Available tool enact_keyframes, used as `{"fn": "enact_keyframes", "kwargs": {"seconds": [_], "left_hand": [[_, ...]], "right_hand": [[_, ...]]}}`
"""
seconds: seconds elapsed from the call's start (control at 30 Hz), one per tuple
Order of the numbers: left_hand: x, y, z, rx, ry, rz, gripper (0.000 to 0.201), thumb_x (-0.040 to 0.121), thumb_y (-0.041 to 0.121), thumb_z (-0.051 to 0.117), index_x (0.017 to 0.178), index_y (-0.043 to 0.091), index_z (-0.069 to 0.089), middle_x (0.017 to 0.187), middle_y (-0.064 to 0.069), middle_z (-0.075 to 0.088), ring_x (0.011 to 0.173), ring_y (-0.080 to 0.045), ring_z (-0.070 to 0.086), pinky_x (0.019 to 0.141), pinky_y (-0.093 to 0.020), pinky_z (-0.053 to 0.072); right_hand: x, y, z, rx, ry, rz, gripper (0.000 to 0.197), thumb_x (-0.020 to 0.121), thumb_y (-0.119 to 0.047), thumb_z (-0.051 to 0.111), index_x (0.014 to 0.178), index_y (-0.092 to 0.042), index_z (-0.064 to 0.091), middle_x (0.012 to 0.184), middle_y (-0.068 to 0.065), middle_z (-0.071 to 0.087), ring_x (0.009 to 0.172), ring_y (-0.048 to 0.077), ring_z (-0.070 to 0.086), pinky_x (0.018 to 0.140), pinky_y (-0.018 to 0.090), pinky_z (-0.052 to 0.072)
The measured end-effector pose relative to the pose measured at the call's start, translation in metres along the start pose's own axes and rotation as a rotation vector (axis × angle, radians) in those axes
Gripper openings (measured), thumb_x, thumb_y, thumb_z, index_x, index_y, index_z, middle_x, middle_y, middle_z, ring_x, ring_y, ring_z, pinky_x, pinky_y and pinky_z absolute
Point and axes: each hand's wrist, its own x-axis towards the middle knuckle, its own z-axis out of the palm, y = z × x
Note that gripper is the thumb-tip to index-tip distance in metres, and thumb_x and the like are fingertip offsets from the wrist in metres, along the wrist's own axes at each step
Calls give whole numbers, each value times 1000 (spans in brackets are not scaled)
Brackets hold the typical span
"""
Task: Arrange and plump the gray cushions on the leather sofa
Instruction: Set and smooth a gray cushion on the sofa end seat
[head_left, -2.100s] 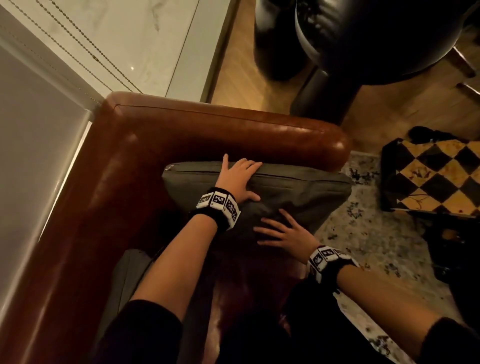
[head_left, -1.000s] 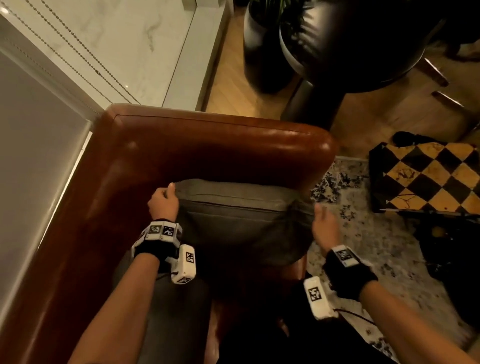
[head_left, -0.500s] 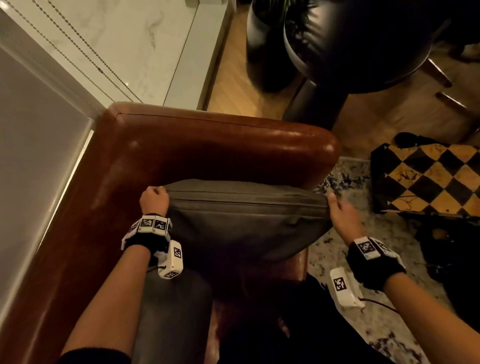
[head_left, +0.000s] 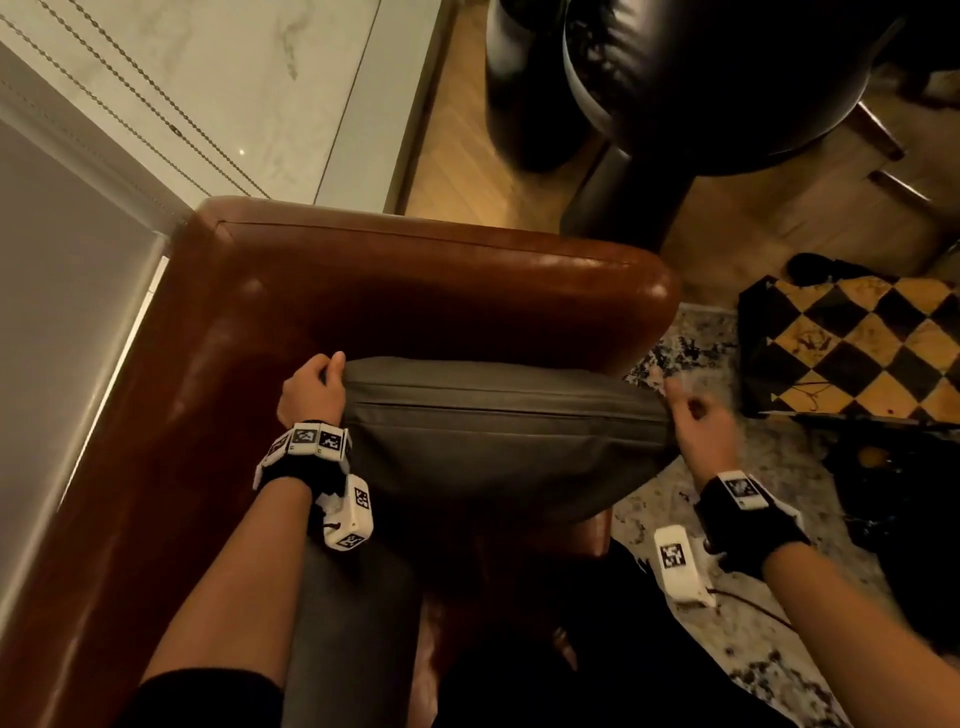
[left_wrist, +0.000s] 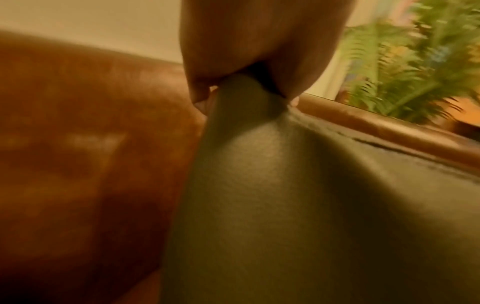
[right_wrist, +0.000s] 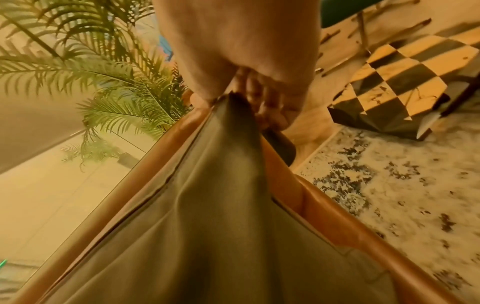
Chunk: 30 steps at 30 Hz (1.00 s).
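Note:
A gray cushion (head_left: 498, 436) stands against the armrest of the brown leather sofa (head_left: 415, 280). My left hand (head_left: 311, 389) pinches the cushion's upper left corner; the left wrist view shows that corner of the gray cushion (left_wrist: 244, 96) squeezed between thumb and fingers. My right hand (head_left: 696, 421) grips the upper right corner, and the right wrist view has its fingers curled round the pulled-up fabric of the cushion (right_wrist: 233, 115). A second gray cushion (head_left: 348, 623) lies on the seat beneath my left forearm.
A black and yellow checkered pouf (head_left: 852, 348) sits on the patterned rug (head_left: 675, 509) to the right. Behind the armrest stand a dark round seat (head_left: 727, 78) and a potted palm (right_wrist: 103, 82). Wall and a window blind (head_left: 67, 291) run along the left.
Earlier both hands lay flat on the cushion face. They moved out to its two top corners and took hold; the cushion is now stretched wider between them.

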Motion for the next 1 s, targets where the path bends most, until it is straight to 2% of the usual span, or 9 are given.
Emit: {"fn": "enact_keyframes", "kwargs": {"seconds": [0.13, 0.3, 0.37, 0.47, 0.53, 0.6, 0.73, 0.87, 1.0], "left_hand": [[-3, -6, 5, -71, 6, -25, 42, 94, 45, 42, 80, 9, 57, 75, -12, 57, 86, -37, 58, 66, -35, 36], [-13, -5, 1, -222, 86, -93, 41, 92, 45, 46, 102, 7, 58, 101, -18, 65, 101, -36, 56, 79, -38, 42], [-22, -11, 2, -286, 168, -126, 43, 93, 47, 43, 105, 7, 54, 103, -18, 63, 98, -34, 58, 76, -37, 42], [-33, -24, 6, -280, 129, -96, 39, 96, 37, 42, 91, 0, 53, 86, -20, 59, 87, -37, 56, 74, -41, 41], [-33, -29, 3, -310, 109, -75, 36, 98, 29, 41, 74, 3, 47, 62, -8, 45, 70, -32, 48, 66, -39, 33], [-28, -30, 0, -321, 124, -84, 38, 99, 28, 39, 69, 3, 43, 59, -8, 39, 68, -26, 42, 64, -31, 25], [-18, -21, -3, -289, 57, -166, 40, 99, 30, 37, 71, 3, 45, 71, -16, 45, 76, -29, 44, 69, -34, 28], [-12, 0, -6, -278, -71, -242, 47, 100, 27, 29, 93, -8, 59, 104, -30, 57, 111, -41, 51, 93, -40, 37], [-7, -2, -11, -248, -110, -201, 53, 95, 43, 40, 85, -2, 64, 102, -26, 64, 104, -39, 57, 86, -38, 41]], "right_hand": [[-25, 33, -9, -30, -57, 122, 51, 69, -64, 64, 74, -14, 52, 72, 5, 57, 73, 26, 60, 73, 49, 52], [-38, 35, -1, 227, -133, 128, 23, 78, -28, 72, 91, -9, 69, 83, 1, 68, 77, 15, 65, 70, 31, 53], [-33, 38, -8, 364, -249, 124, 34, 70, -34, 76, 92, -10, 68, 92, 5, 67, 73, 9, 62, 66, 21, 49], [-22, 56, -23, 392, -559, 162, 74, 41, -61, 84, 96, -15, 68, 98, 7, 64, 88, 18, 55, 73, 26, 42], [-19, 58, -29, 328, -717, 210, 84, 39, -64, 84, 104, -15, 67, 106, 7, 63, 99, 23, 51, 79, 30, 41], [-17, 46, -30, 248, -786, 238, 88, 37, -66, 82, 107, -17, 64, 106, 4, 65, 96, 19, 55, 78, 29, 43], [-13, 18, -23, 205, -536, 219, 49, 73, -68, 52, 99, -27, 62, 107, -1, 63, 97, 15, 56, 77, 32, 46], [-10, 4, 10, 11, -224, 151, 72, 78, -74, 40, 99, -9, 65, 103, 13, 64, 98, 27, 59, 93, 42, 47], [-10, -4, 28, -27, -53, 99, 61, 86, -62, 44, 76, -4, 62, 79, 15, 59, 81, 31, 58, 77, 38, 45]]}}
